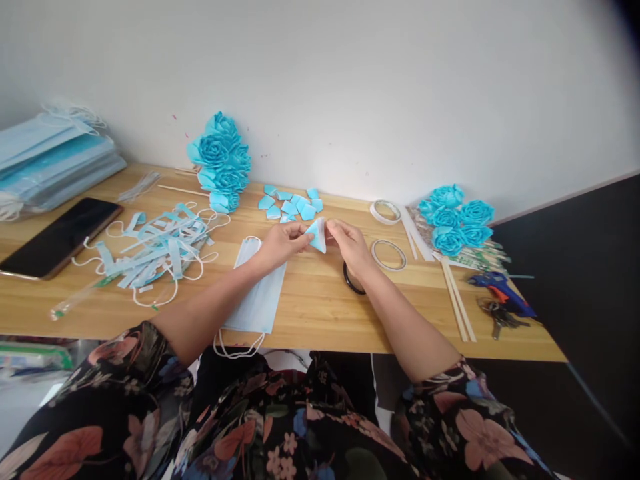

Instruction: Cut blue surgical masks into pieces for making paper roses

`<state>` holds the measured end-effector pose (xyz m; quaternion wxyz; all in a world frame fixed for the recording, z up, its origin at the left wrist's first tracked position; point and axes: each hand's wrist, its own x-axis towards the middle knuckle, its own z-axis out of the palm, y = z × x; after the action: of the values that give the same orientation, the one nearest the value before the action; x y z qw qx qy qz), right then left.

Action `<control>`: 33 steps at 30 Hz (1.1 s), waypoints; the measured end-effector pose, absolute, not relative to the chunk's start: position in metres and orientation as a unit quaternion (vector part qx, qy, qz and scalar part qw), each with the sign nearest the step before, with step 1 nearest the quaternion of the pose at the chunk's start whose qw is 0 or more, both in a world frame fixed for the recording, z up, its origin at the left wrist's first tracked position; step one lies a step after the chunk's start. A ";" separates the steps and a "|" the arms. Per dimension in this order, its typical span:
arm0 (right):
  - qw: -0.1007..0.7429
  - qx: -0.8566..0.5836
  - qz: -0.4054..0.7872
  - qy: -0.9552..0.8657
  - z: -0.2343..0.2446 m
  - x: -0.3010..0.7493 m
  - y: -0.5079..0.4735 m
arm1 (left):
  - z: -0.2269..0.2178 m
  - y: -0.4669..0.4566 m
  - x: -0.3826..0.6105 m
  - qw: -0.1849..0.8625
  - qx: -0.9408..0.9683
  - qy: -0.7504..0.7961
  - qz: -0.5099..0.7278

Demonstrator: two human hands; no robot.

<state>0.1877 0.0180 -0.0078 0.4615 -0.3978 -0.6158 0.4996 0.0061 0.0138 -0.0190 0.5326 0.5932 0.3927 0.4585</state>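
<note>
The wooden table [320,313] bears a face mask [257,300], phone [63,237], tape rolls [383,220], glue gun [500,291] and blue roses [455,220].

Soft, even daylight, brightest on the plain white wall [350,80] far off. The left hand [283,243] and right hand [353,247] cast only faint shadows on the light wooden tabletop [310,307]. The pale blue triangular fabric piece [317,235] pinched between them is sharp. The tabletop's edges bow, and the far right corner is dark.

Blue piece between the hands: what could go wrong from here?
The blue piece, pinched between left hand and right hand, might slip or crease crookedly. The face mask under the left forearm overhangs the table edge; a nudge could drag it off.
</note>
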 end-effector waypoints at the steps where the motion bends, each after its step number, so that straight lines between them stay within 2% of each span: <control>1: 0.450 -0.400 0.494 -0.627 -0.008 0.188 0.018 | -0.019 0.014 0.006 0.530 0.589 0.398 0.462; 8: 0.423 -0.432 0.434 -0.667 -0.008 0.186 0.017 | -0.018 0.013 0.007 0.536 0.584 0.403 0.457; 22: 0.429 -0.427 0.430 -0.670 -0.011 0.187 0.017 | -0.019 0.011 0.007 0.512 0.634 0.386 0.433; 33: 0.578 -0.481 0.344 -0.563 0.000 0.214 0.043 | -0.020 0.014 0.007 0.527 0.613 0.396 0.435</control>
<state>0.2140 0.0428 -0.0004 0.5776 -0.4809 -0.5629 0.3438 0.0074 0.0141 -0.0200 0.5272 0.6132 0.3957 0.4353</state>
